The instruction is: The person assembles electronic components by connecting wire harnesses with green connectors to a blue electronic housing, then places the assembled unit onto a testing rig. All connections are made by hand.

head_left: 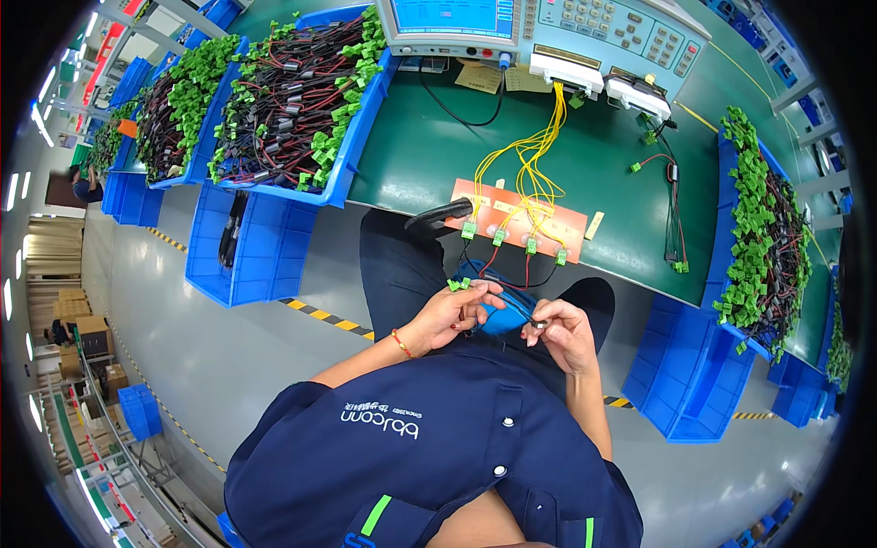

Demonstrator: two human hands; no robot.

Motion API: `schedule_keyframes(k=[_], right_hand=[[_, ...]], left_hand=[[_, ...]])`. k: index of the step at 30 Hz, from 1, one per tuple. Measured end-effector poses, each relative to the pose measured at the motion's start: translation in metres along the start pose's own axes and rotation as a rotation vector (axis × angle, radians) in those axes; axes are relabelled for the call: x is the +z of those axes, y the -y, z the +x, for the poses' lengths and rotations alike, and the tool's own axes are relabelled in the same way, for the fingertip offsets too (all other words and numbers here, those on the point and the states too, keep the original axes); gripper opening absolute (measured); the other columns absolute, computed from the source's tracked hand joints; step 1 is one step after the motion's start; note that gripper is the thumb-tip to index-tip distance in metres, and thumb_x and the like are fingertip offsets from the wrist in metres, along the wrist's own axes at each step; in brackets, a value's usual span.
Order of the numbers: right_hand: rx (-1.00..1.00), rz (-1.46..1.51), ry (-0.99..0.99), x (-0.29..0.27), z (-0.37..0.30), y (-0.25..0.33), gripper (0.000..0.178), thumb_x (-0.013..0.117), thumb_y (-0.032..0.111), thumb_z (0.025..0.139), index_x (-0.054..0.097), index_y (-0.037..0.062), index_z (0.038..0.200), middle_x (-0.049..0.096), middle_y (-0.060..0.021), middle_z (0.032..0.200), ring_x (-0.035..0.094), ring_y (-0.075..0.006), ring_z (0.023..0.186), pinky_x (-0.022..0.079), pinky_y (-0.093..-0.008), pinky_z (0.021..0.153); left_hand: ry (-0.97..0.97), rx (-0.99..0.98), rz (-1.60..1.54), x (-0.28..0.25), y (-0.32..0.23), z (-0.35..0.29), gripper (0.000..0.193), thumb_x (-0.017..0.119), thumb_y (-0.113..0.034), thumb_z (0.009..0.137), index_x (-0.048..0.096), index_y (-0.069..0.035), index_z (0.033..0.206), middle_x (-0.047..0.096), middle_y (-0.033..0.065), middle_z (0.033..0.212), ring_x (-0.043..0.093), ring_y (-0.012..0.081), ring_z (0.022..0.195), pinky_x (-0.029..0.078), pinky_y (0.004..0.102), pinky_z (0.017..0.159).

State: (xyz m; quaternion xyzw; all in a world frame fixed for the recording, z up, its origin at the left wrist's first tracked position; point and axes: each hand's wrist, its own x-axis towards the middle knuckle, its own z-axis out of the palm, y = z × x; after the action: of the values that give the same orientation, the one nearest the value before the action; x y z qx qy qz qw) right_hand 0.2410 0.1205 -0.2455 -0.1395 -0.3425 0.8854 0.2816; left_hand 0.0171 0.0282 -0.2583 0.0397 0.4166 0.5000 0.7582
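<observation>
Harness [464, 284] could be snagging on the leads [527, 267] of the orange board [572, 219] if slack is drifting upward, those leads hanging close beyond. Left hand [445, 317] is holding it, green connectors [453, 285] poking past the fingertips; right hand [566, 336] is pinching its black end [540, 323]; cable is running between both grips.

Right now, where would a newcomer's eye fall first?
Most striking are the blue bins heaped with cables and green connectors, on both sides of the table. Yellow wires run from the tester to an orange board at the near edge. Below, the left hand and right hand hold a dark cable.
</observation>
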Motion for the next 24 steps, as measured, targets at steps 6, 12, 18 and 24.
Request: schedule_keyframes(k=[6, 12, 18, 24], right_hand=[[-0.027, -0.013, -0.107, -0.002, 0.005, 0.004, 0.021, 0.068, 0.011, 0.088, 0.064, -0.0045, 0.102, 0.061, -0.0116, 0.090, 0.065, -0.0198, 0.077, 0.054, -0.0347, 0.080], [-0.002, 0.015, -0.151, -0.005, 0.005, -0.001, 0.020, 0.067, 0.012, 0.090, 0.065, -0.0037, 0.103, 0.061, -0.0098, 0.090, 0.065, -0.0172, 0.075, 0.054, -0.0360, 0.082], [-0.017, -0.005, -0.171, 0.001, 0.008, 0.000, 0.019, 0.065, 0.011, 0.093, 0.064, -0.0041, 0.104, 0.062, -0.0079, 0.086, 0.065, -0.0165, 0.074, 0.054, -0.0374, 0.084], [-0.036, -0.070, -0.234, -0.001, 0.009, 0.011, 0.020, 0.065, 0.015, 0.092, 0.062, -0.0021, 0.102, 0.056, -0.0061, 0.086, 0.060, -0.0143, 0.072, 0.052, -0.0361, 0.081]], left_hand=[[-0.188, 0.257, 0.588, -0.015, -0.014, -0.013, 0.022, 0.056, -0.025, 0.100, 0.065, -0.006, 0.108, 0.063, -0.0014, 0.082, 0.050, 0.0033, 0.065, 0.039, 0.0194, 0.053], [-0.401, 0.674, 0.553, 0.005, -0.045, -0.015, 0.016, 0.060, -0.020, 0.099, 0.065, -0.005, 0.102, 0.052, -0.0073, 0.078, 0.043, 0.0009, 0.069, 0.036, 0.0186, 0.060], [-0.310, 0.698, 0.442, 0.002, -0.043, 0.008, 0.019, 0.062, -0.020, 0.099, 0.065, -0.002, 0.098, 0.050, -0.0080, 0.073, 0.042, 0.0010, 0.067, 0.034, 0.0189, 0.059], [-0.357, 0.724, 0.563, 0.005, -0.052, 0.001, 0.021, 0.059, -0.021, 0.100, 0.065, 0.000, 0.097, 0.058, -0.0047, 0.080, 0.047, 0.0016, 0.075, 0.039, 0.0194, 0.067]])
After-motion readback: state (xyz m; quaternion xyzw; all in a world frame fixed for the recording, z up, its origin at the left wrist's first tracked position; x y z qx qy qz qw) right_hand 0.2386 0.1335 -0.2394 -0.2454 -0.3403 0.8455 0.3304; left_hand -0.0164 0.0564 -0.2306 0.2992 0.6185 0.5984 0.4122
